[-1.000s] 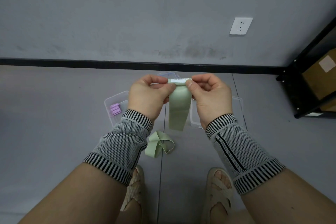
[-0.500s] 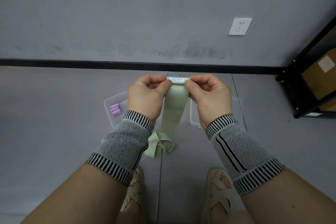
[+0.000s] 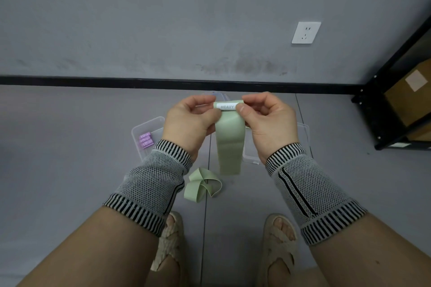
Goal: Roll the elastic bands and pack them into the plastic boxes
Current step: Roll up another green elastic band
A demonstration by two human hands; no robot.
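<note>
A light green elastic band (image 3: 229, 142) hangs between my hands, its top end rolled into a small tube marked HEAVY. My left hand (image 3: 189, 123) pinches the roll's left end and my right hand (image 3: 268, 123) pinches its right end. A second green band (image 3: 201, 185) lies loosely twisted on the floor below. On the floor at the left sits a clear plastic box (image 3: 145, 127) holding rolled purple bands (image 3: 145, 140). Another clear box (image 3: 304, 137) lies at the right, mostly hidden behind my right hand.
A grey wall with a black skirting strip (image 3: 93, 80) runs across ahead. A black metal shelf (image 3: 384, 109) with a cardboard carton (image 3: 410, 93) stands at the right. My sandalled feet (image 3: 278, 240) are at the bottom on the grey floor.
The roll has turned between my fingers, so its HEAVY label now faces me. The hanging tail swung slightly from left back to straight down.
</note>
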